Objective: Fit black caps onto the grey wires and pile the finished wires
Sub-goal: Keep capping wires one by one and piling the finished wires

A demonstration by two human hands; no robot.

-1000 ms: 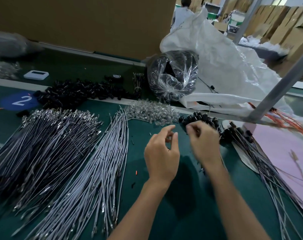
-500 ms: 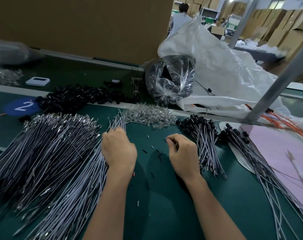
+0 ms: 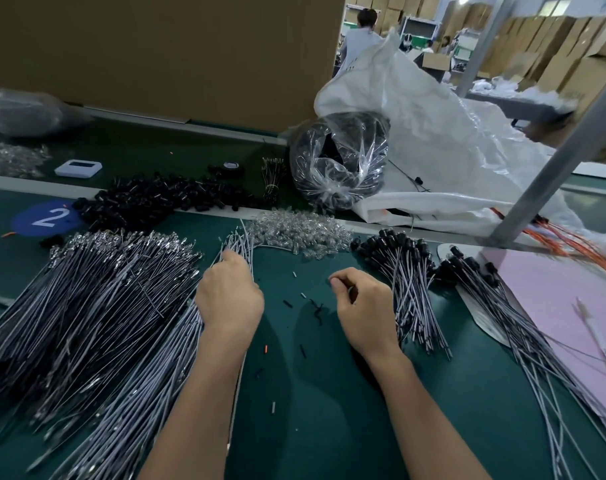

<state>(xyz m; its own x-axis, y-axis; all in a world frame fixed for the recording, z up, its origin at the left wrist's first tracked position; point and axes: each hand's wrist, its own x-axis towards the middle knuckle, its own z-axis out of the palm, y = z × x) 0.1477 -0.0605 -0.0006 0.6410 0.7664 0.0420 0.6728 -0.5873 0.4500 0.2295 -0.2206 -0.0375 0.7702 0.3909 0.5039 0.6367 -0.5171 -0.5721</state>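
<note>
Left hand (image 3: 229, 299) on grey wires (image 3: 149, 393), grip hidden, right hand (image 3: 364, 306) right of them, fingers curled, contents unseen

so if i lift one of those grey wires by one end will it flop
Probably droops: the grey wires are long and thin, and a few tips near the left hand curve. Likely snags neighbours, since the strands lie crossed.

Left hand (image 3: 229, 296) fingertips buried in grey wires (image 3: 152, 393); right hand (image 3: 364, 306) pinch contents too small to tell
</note>
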